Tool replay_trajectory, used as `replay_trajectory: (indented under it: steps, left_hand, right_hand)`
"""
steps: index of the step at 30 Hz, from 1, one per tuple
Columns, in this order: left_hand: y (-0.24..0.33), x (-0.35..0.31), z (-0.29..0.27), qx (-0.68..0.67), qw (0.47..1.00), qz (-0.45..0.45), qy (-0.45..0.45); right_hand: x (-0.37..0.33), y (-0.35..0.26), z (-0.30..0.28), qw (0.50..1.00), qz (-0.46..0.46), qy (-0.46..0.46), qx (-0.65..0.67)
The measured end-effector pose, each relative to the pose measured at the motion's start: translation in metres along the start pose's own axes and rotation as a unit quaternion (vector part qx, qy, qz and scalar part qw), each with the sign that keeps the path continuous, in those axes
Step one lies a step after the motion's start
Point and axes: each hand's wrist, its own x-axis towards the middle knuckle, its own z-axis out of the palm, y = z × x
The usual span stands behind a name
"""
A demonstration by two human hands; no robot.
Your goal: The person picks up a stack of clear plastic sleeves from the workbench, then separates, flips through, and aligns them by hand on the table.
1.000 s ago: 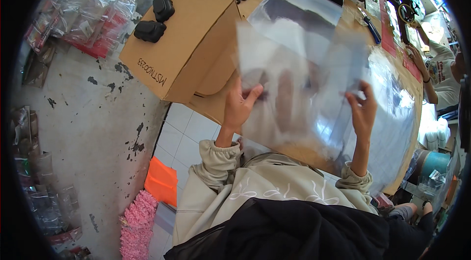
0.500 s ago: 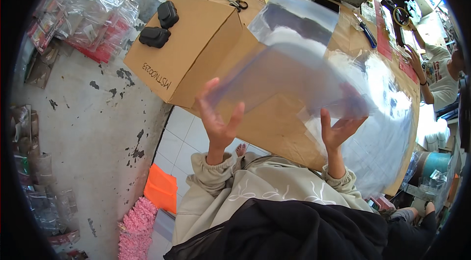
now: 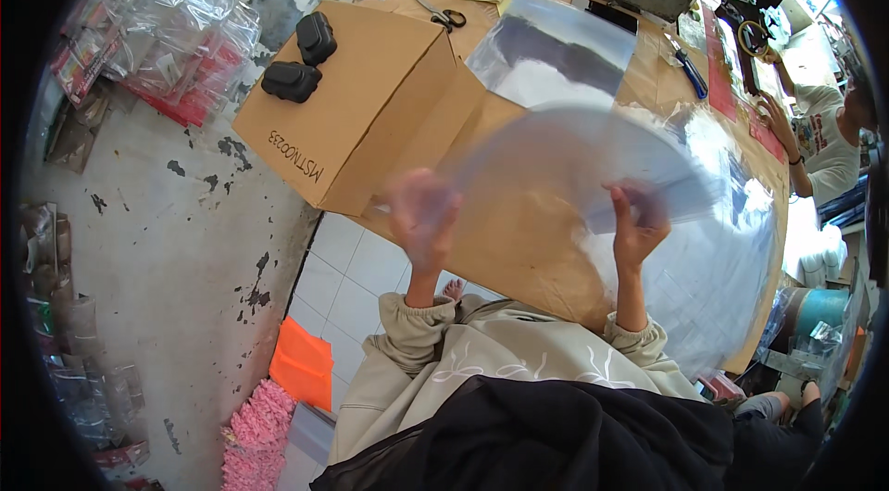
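A clear, bluish plastic sheet [image 3: 556, 144] bows upward in an arch between my hands above the table; motion blurs it, and I cannot tell whether it is one layer or several. My right hand [image 3: 641, 218] pinches its right part between thumb and bent fingers. At its left end is my left hand [image 3: 424, 216], smeared by movement, its thumb and fingers around the sheet's edge. A pile of clear plastic sheets [image 3: 704, 278] lies on the table by my right hand. Farther back, another stack of clear sheets [image 3: 556, 51] rests on the brown-paper-covered table [image 3: 519, 232].
Left of my hands stands a cardboard box [image 3: 343, 102] with two black cases [image 3: 304, 60] on top. Scissors [image 3: 444, 17] and a blue cutter knife [image 3: 690, 72] lie toward the back. A co-worker [image 3: 820, 134] works at the right. Plastic packages [image 3: 167, 18] hang on the left wall.
The sheet has shifted right and slightly lower, arching more evenly. My right hand's fingers have drawn together on it. My left hand has moved slightly right, its thumb and fingers closer together.
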Motion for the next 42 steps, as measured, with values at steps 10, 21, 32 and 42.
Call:
replay_trajectory:
  steps: [10,21,32,42]
  left_hand:
    - [0.005,-0.019,0.012,-0.026,0.990,0.011,0.137]
    - [-0.013,-0.041,0.004,0.118,0.984,0.120,0.060]
    - [-0.030,-0.002,0.090,-0.113,0.975,-0.184,0.059]
    - [-0.106,0.071,0.182,-0.076,0.916,-0.393,0.021]
  right_hand:
    - [-0.007,-0.023,0.013,0.994,-0.079,0.012,-0.076]
    - [-0.038,0.018,0.000,0.999,-0.010,-0.003,-0.031]
    - [0.129,0.014,-0.050,0.951,-0.050,-0.186,-0.241]
    - [0.341,0.113,0.066,0.779,-0.062,-0.325,-0.533]
